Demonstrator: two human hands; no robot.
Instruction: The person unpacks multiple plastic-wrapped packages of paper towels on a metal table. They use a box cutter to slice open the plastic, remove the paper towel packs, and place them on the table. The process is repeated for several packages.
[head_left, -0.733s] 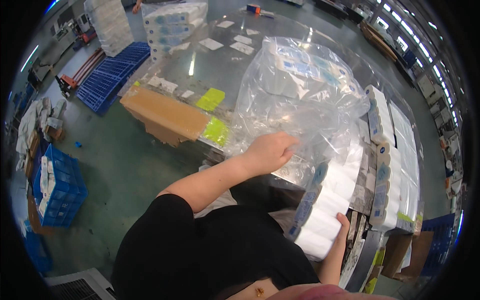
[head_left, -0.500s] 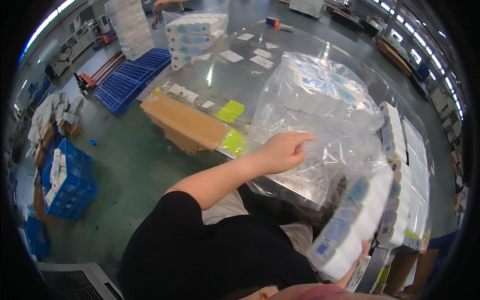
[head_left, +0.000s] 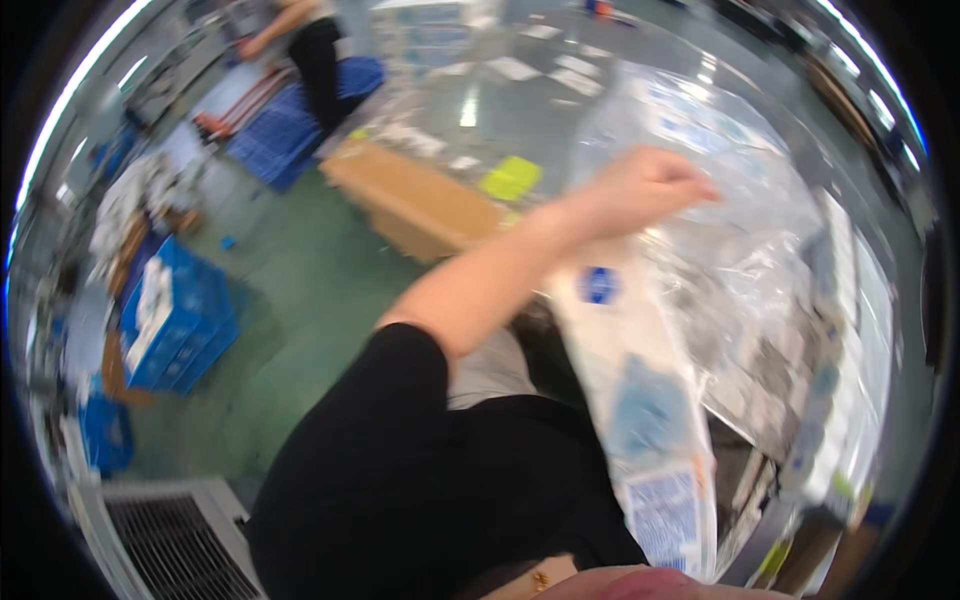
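My left hand (head_left: 652, 190) is closed in a pinch at the edge of a large clear plastic bag (head_left: 740, 235) on the metal table. Inside the bag's far part lie white and blue packs of toilet paper rolls (head_left: 700, 125), blurred through the film. Another long pack of toilet paper rolls (head_left: 645, 400), white with blue print, slants in front of my body, its far end just below my left wrist and close to the bag. My right hand is almost wholly hidden behind that pack; only a trace of skin tone shows at its right edge.
More roll packs (head_left: 828, 400) line the table's right side. A brown cardboard piece (head_left: 415, 195) and a yellow-green sheet (head_left: 511, 178) lie at the left edge. Beyond stand a blue pallet (head_left: 275, 140) and another person (head_left: 318, 65). Blue crates (head_left: 185, 330) sit on the floor leftward.
The roll pack has swung up and left from the lower right, its far end now near the bag. My left hand has moved up and right. A person has come into sight by the pallet.
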